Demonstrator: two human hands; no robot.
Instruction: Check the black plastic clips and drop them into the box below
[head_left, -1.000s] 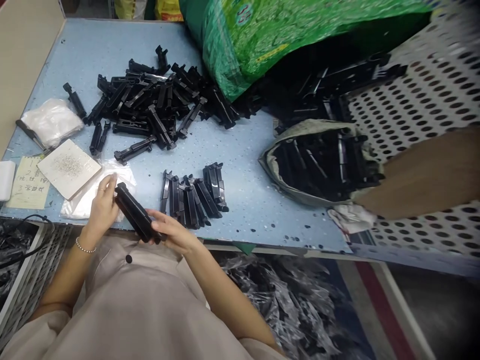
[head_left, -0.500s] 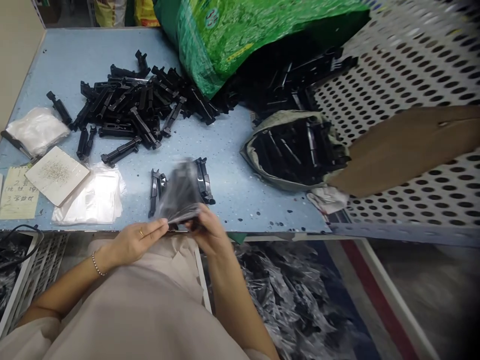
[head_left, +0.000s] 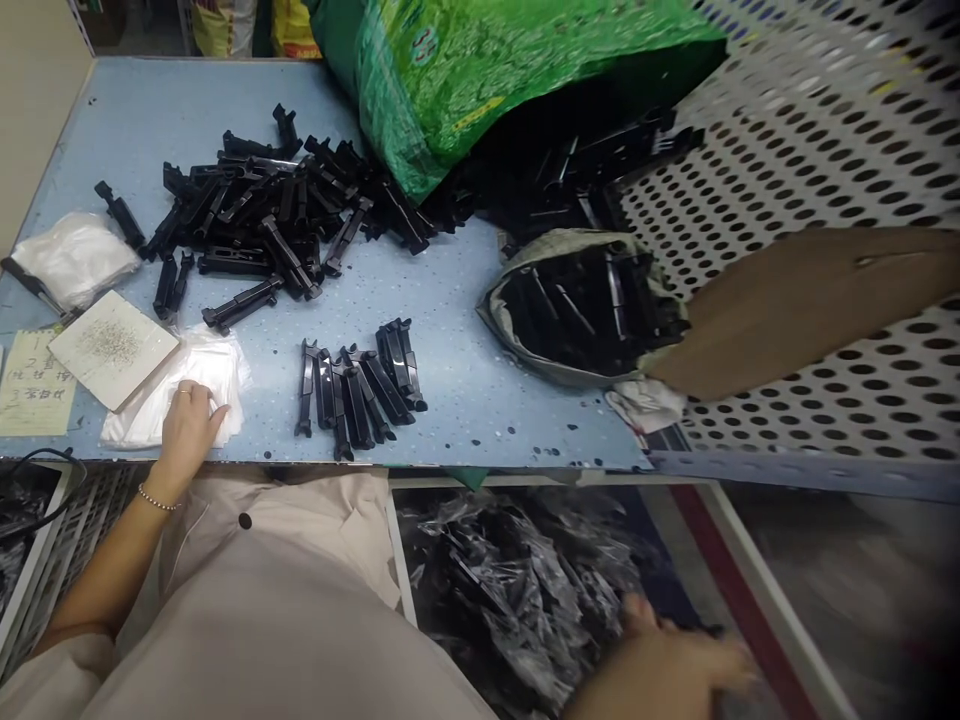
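Observation:
My left hand (head_left: pixel 189 425) rests with its fingertips on a stack of clear plastic bags (head_left: pixel 217 375), the thumb held apart from the fingers. Low on the right, my right hand (head_left: pixel 667 660) is smeared by motion over a bin of bagged black parts (head_left: pixel 517 590); its fingers cannot be made out. Several slim black plastic parts (head_left: pixel 360 395) lie side by side near the table's front edge, between the bags and the cloth sack.
A heap of loose black parts (head_left: pixel 262 205) covers the back of the blue table (head_left: pixel 465 340). Behind it leans a green sack (head_left: pixel 465 80). A grey cloth sack (head_left: pixel 517 350) of black parts stands right. Left are a speckled tile (head_left: pixel 112 350), a yellow note (head_left: pixel 34 390) and more bags (head_left: pixel 79 260).
The bagged black parts have left both hands and the table front. My left hand has moved left onto the clear bags. My right hand has swung down and right over the bin.

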